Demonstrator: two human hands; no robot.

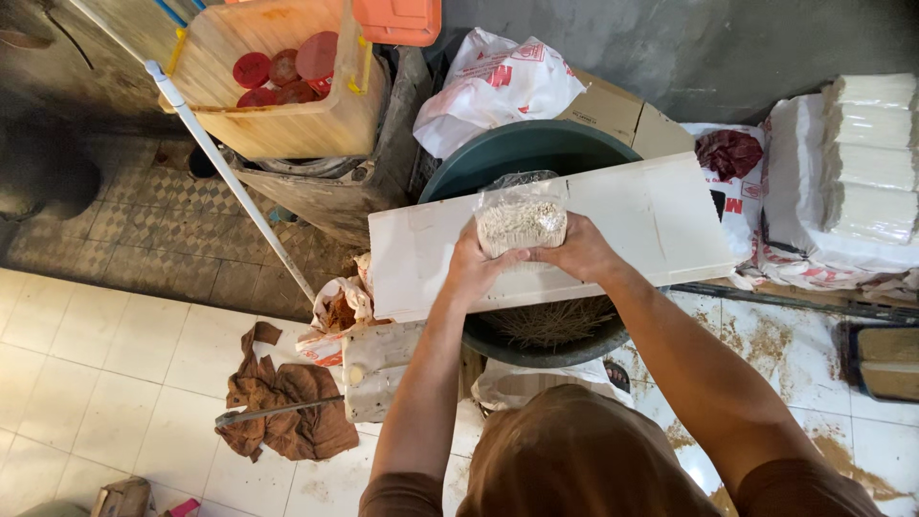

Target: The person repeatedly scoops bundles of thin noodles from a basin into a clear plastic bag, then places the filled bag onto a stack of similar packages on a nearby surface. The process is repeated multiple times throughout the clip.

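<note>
While held: clear bag (pixel 522 218) of thin sticks, clasped by left hand (pixel 476 270) and right hand (pixel 581 251).
Handling: likely light, crinkly, slippery; sticks brittle.
Hold: both lower sides, board (pixel 641 225) beneath.

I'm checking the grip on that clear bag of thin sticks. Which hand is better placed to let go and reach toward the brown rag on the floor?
Likely the left hand: it grips the bag on the side facing the brown rag. The right hand is farther away.

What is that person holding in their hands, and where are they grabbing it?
A clear plastic bag of thin pale sticks, standing on a white board. The left hand and right hand grip its lower sides.
</note>
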